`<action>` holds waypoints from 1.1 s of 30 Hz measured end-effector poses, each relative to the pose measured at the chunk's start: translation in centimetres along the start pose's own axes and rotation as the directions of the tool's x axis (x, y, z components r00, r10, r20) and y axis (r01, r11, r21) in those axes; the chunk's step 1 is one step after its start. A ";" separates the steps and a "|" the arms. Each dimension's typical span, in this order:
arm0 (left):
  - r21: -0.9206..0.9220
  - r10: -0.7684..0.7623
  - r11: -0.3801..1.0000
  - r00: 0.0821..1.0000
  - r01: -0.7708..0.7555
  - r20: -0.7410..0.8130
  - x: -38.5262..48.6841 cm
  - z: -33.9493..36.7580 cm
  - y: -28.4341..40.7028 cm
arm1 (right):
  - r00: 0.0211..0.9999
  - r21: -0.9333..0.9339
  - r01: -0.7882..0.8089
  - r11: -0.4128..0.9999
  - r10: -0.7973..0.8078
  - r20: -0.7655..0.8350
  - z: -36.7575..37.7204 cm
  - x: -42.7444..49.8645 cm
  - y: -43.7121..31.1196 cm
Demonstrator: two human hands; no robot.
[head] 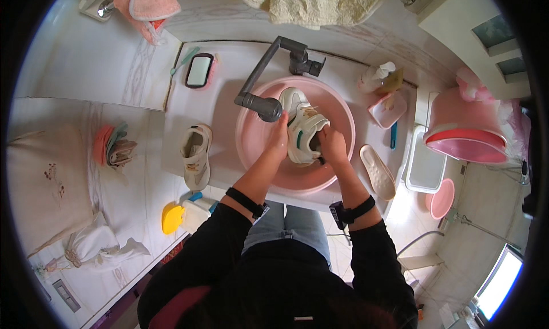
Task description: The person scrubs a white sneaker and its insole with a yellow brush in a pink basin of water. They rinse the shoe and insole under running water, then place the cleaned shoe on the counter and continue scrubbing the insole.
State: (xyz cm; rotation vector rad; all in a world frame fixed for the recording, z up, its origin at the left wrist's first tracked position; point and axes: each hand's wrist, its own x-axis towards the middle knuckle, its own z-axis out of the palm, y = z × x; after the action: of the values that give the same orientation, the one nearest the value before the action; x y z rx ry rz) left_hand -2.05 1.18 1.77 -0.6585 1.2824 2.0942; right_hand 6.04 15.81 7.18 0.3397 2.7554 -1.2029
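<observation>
Over a round pink plastic basin (246,157), I hold a white sneaker (301,127) with green and tan details. My left hand (279,137) grips the shoe along its left side, just below the faucet head. At the shoe's opening, my right hand (333,143) has its fingers bent around or into the collar; what the fingertips touch is hidden. The matching white sneaker (196,156) rests on the counter left of the basin. To the right lies a beige insole (378,172).
A dark grey faucet (259,78) reaches over the basin. Soap in a dish (200,71) and a green toothbrush (185,60) lie at back left. At right are a spray bottle (376,77), a small pink-rimmed container (388,110) and a blue handle (393,135). A pink bucket (467,119) hangs beyond.
</observation>
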 end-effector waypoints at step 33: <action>-0.026 0.172 0.985 0.979 -0.170 0.109 -0.6 1.2 2.2 | 0.987 -0.081 0.159 0.984 -0.157 0.034 -2.6 1.0 -0.3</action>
State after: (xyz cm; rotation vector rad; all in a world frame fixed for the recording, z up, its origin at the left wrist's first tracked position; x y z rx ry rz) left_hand -3.30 1.35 4.01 -0.4446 1.3001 2.2479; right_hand 4.93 17.69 9.01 0.0968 2.8434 -1.1114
